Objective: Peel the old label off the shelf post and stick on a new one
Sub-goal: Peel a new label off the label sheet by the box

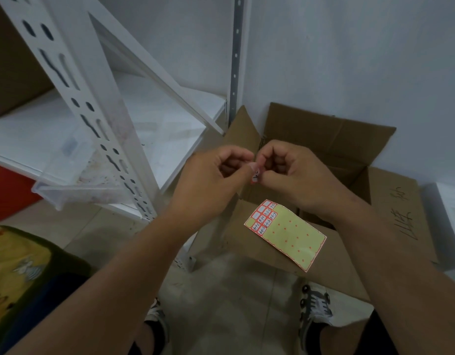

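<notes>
Cushion: a soft yellow printed cushion (13, 265) with a dark border sits at the lower left corner.
Red panel: a flat red surface (8, 190) shows under the shelf at the left edge.
Left box: a plain brown cardboard box (13, 62) stands on the shelf board at the upper left.
Plastic tray: a clear, thin-walled plastic tray (75, 185) lies on the shelf, its rim jutting past the front edge.
Shelf post: a white painted metal shelf post (93, 119) slants down the left side, punched with round holes and long keyhole slots, its surface smudged.
Rear upright: a narrow grey metal strip (235, 60) with small holes runs up the pale wall.
Left hand: the left hand (211, 180) is curled, thumb and fingertips pinching the small label, well apart from the post.
Label: a small white sticker with a red border and dark handwriting (256, 175) is held between both hands, above the open box.
Right hand: the right hand (298, 175) is curled too, its fingertips pinching the same label from the other side.
Label sheet: a rectangular yellow backing sheet (290, 233) with red dots lies on a box flap, a few red-bordered handwritten stickers left at one end.
Open box: a corrugated cardboard box (390, 201) stands open, handwriting on its right flap.
Shoes: grey and white laced sneakers (316, 311) rest on the pale tiled floor.
</notes>
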